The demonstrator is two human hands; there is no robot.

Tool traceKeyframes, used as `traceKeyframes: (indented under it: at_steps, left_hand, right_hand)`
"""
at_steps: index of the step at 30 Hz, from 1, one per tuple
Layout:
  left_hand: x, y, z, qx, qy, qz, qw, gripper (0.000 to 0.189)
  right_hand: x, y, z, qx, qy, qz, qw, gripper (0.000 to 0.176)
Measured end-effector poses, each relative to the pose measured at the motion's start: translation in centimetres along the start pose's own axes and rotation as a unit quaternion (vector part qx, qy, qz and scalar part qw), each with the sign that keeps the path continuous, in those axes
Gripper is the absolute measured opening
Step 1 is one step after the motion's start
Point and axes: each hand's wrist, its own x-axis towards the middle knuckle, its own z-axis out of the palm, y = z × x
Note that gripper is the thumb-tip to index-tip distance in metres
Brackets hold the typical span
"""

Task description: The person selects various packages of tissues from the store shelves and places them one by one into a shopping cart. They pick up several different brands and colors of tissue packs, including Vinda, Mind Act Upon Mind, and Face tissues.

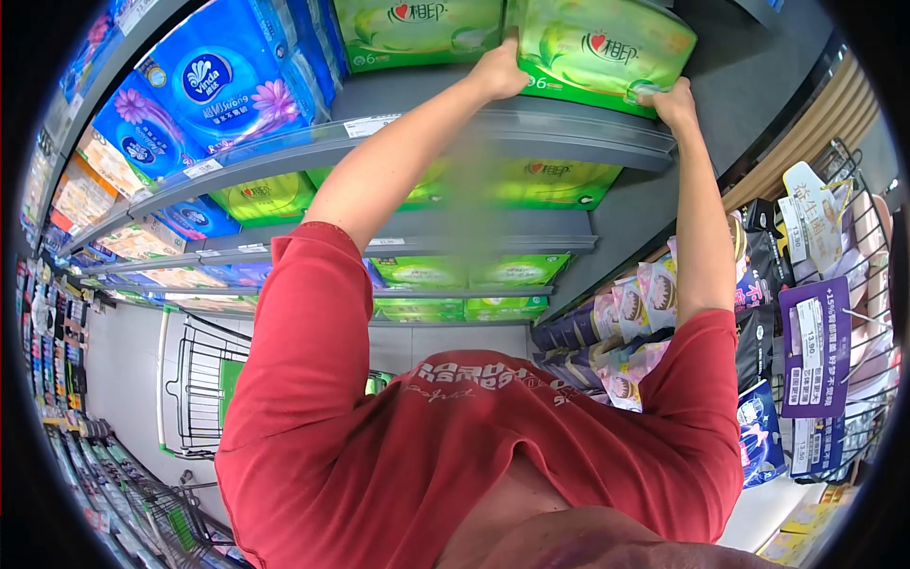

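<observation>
A green pack of tissues [607,52] sits on the upper shelf [569,125], held between both my hands. At its left side is my left hand [500,72], with the fingers reaching into the gap beside the neighbouring green tissue pack [422,33]. My right hand [671,104] grips the lower right corner, its thumb on the front of the wrapper. Part of the fingers of both hands is hidden by the pack.
Blue tissue packs [213,81] stand to the left on the same shelf. More green packs [550,180] fill the lower shelves. On the right is a wire rack [872,247] with price signs and bagged goods. A shopping cart [204,379] stands on the floor at left.
</observation>
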Motion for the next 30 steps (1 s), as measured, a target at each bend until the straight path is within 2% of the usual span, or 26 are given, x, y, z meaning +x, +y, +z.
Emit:
traceKeyframes:
  at_steps: [2, 5, 7, 8, 9, 10, 12, 13, 15, 16, 18, 20, 21, 22, 23, 24, 25, 27, 28, 29, 30]
  left_hand:
    - [0.0, -0.4, -0.1, -0.019, 0.007, 0.012, 1.0, 0.061]
    - [0.0, -0.6, -0.8, -0.109, -0.078, 0.016, 0.991, 0.064]
    - [-0.6, -0.2, -1.1, -0.122, -0.083, -0.012, 0.989, 0.062]
    - [-1.0, 0.0, -1.5, -0.133, -0.086, -0.039, 0.987, 0.06]
    - [-1.7, 0.1, -2.1, -0.133, -0.082, -0.044, 0.987, 0.06]
    - [-3.0, 0.4, -2.7, -0.128, -0.036, -0.009, 0.991, 0.058]
    - [-6.4, 1.2, -4.3, -0.135, 0.034, 0.053, 0.989, 0.051]
    - [-8.6, 2.0, -5.4, -0.147, 0.06, 0.081, 0.984, 0.046]
    - [-12.4, 2.0, -6.4, -0.159, 0.119, 0.164, 0.966, 0.037]
    - [-14.9, 2.0, -6.9, -0.173, 0.137, 0.169, 0.961, 0.034]
    - [-20.0, 1.2, -7.9, -0.191, 0.134, 0.162, 0.959, 0.027]
    - [-25.2, -1.6, -7.6, -0.141, 0.17, 0.173, 0.96, 0.024]
    - [-28.2, -3.3, -7.3, -0.13, 0.193, 0.127, 0.964, 0.024]
    - [-31.1, -5.2, -6.6, -0.125, 0.18, 0.039, 0.975, 0.024]
    - [-33.9, -7.0, -5.7, -0.121, 0.164, -0.042, 0.978, 0.024]
    - [-37.0, -9.2, -4.8, -0.07, 0.192, -0.102, 0.974, 0.024]
    - [-40.5, -11.5, -3.7, -0.021, 0.215, -0.16, 0.963, 0.024]
    - [-48.1, -14.9, -1.7, 0.029, 0.247, -0.285, 0.926, 0.027]
    - [-51.9, -15.9, -0.9, 0.049, 0.231, -0.373, 0.897, 0.029]
    - [-56.1, -17.4, 0.1, 0.081, 0.22, -0.414, 0.88, 0.033]
    - [-59.6, -17.6, 0.5, 0.043, 0.203, -0.523, 0.827, 0.036]
  right_hand:
    - [2.0, 2.3, 1.2, 0.002, 0.014, -0.007, 1.0, 0.062]
    - [3.1, 3.3, 1.8, 0.009, -0.026, -0.036, 0.999, 0.055]
    - [-0.2, -0.5, -0.5, 0.047, -0.046, 0.034, 0.997, 0.047]
    - [-1.4, -1.7, -0.8, 0.047, -0.048, 0.031, 0.997, 0.047]
    - [-2.5, -2.7, -0.8, 0.048, 0.108, -0.019, 0.993, 0.047]
    - [-3.6, -3.9, -0.6, 0.048, 0.258, -0.069, 0.963, 0.046]
    - [-5.6, -7.0, -0.2, 0.158, 0.361, -0.24, 0.887, 0.04]
    - [-6.8, -9.3, -0.2, 0.2, 0.346, -0.287, 0.871, 0.034]
    - [-10.0, -14.2, -0.4, 0.304, 0.275, -0.346, 0.844, 0.023]
    - [-12.0, -16.6, -0.1, 0.366, 0.216, -0.354, 0.833, 0.018]
    - [-14.7, -20.1, 1.2, 0.4, 0.122, -0.358, 0.835, 0.015]
    - [-15.9, -22.0, 3.2, 0.352, -0.036, -0.475, 0.806, 0.018]
    - [-18.6, -24.2, 5.7, 0.441, -0.073, -0.542, 0.711, 0.018]
    - [-20.0, -25.4, 8.4, 0.465, -0.128, -0.563, 0.671, 0.018]
    - [-22.9, -26.0, 10.4, 0.457, -0.193, -0.503, 0.708, 0.019]
    - [-25.8, -26.2, 12.2, 0.437, -0.252, -0.442, 0.742, 0.02]
    - [-27.5, -26.6, 14.5, 0.352, -0.295, -0.471, 0.753, 0.02]
    - [-32.1, -27.4, 18.6, 0.285, -0.433, -0.504, 0.691, 0.022]
    - [-34.2, -27.6, 21.3, 0.266, -0.497, -0.526, 0.636, 0.024]
    - [-37.1, -27.8, 23.5, 0.252, -0.559, -0.52, 0.595, 0.025]
    - [-39.7, -27.5, 26.4, 0.223, -0.61, -0.519, 0.555, 0.028]
